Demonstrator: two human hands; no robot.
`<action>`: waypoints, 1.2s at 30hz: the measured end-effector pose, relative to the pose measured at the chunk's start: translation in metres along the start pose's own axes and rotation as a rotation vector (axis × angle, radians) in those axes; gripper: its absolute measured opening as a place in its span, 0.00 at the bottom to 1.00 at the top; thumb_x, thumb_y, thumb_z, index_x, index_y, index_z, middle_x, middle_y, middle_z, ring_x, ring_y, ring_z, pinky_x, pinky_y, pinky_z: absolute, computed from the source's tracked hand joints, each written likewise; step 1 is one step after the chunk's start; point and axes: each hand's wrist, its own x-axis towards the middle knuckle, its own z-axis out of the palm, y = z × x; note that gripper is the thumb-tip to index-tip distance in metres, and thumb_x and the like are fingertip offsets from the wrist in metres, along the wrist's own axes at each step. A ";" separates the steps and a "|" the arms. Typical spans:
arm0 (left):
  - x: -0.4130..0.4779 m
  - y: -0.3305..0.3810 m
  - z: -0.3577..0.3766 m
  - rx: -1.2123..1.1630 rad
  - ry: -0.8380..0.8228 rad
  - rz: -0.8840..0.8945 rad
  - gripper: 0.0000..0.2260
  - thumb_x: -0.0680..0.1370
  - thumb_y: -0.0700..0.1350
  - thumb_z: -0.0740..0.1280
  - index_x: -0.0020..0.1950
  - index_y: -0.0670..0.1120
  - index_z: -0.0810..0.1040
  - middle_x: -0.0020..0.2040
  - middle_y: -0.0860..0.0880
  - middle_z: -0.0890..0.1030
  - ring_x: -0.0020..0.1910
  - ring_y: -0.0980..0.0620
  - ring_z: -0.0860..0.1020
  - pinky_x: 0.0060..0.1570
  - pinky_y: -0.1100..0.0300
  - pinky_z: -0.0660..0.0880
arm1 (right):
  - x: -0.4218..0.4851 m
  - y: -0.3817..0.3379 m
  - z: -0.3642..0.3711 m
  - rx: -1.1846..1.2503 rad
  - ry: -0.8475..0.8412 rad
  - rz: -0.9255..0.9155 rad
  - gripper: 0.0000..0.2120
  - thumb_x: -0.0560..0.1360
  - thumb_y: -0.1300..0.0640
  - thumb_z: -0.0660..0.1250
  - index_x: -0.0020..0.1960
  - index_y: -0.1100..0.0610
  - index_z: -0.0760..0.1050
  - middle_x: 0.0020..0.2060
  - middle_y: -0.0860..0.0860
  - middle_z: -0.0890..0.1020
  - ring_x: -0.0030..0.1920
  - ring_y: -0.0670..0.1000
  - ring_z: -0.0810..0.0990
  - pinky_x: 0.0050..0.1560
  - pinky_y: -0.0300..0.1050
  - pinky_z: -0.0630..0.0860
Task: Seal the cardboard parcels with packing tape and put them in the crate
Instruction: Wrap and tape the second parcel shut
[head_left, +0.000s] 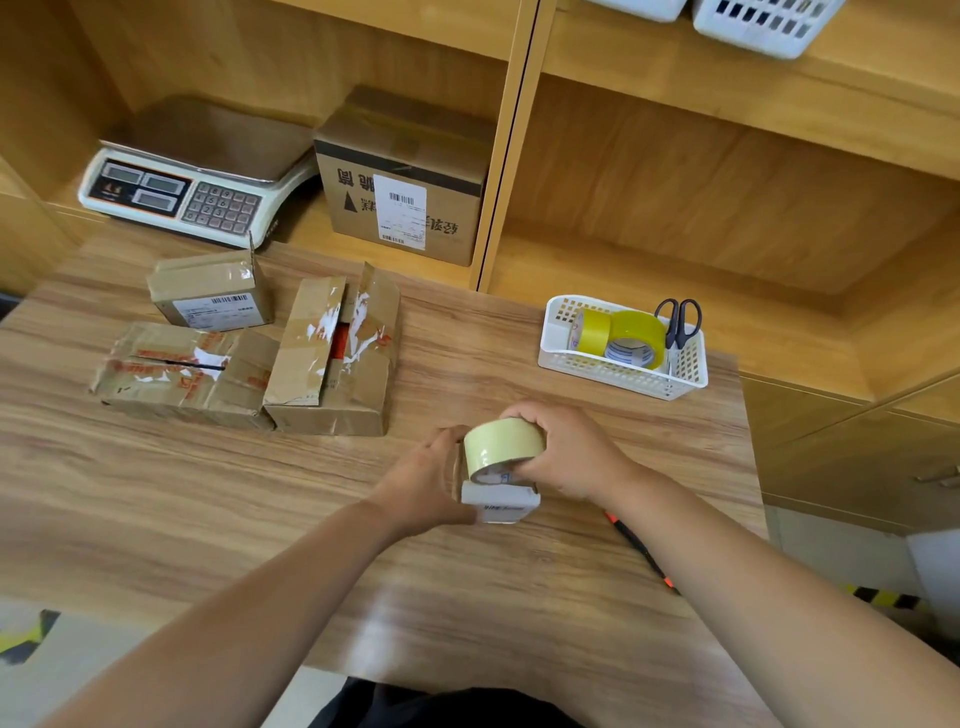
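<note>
You are early in the job: nothing is crated yet, and no crate shows for certain. Your right hand (566, 452) curls round the tape roll (501, 444), held atop the small white box (501, 506), which sits on the table (467, 597) below and left of the white basket (623, 374). Your left hand (426, 478) seems to clasp that box's side, though its fingertips are hidden.

Far left of the basket lie three unsealed parcels: the labelled parcel (208, 291), the flat parcel (182, 374) with a slit, and the torn parcel (332, 358) gaping open. Inside the basket are two spare rolls (595, 332) and one pair of scissors (678, 322).
</note>
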 end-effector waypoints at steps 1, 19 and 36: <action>0.001 -0.001 0.000 0.025 0.012 0.007 0.44 0.61 0.50 0.79 0.73 0.53 0.60 0.65 0.56 0.68 0.66 0.55 0.67 0.63 0.62 0.66 | 0.000 0.003 -0.001 -0.011 0.001 0.018 0.19 0.62 0.58 0.76 0.50 0.46 0.78 0.42 0.40 0.81 0.45 0.43 0.78 0.45 0.40 0.73; 0.006 0.000 -0.007 0.184 0.003 0.046 0.45 0.62 0.55 0.78 0.74 0.53 0.59 0.76 0.51 0.56 0.75 0.56 0.54 0.73 0.58 0.57 | -0.024 0.038 -0.043 -0.700 -0.022 -0.143 0.21 0.70 0.32 0.65 0.49 0.49 0.70 0.45 0.43 0.78 0.47 0.48 0.75 0.44 0.42 0.53; 0.004 0.003 -0.006 0.210 -0.011 0.060 0.45 0.64 0.54 0.78 0.75 0.52 0.58 0.77 0.51 0.55 0.76 0.55 0.53 0.73 0.61 0.54 | -0.024 0.064 -0.019 -0.871 -0.048 -0.130 0.15 0.75 0.47 0.65 0.57 0.53 0.66 0.51 0.49 0.77 0.53 0.51 0.75 0.53 0.45 0.57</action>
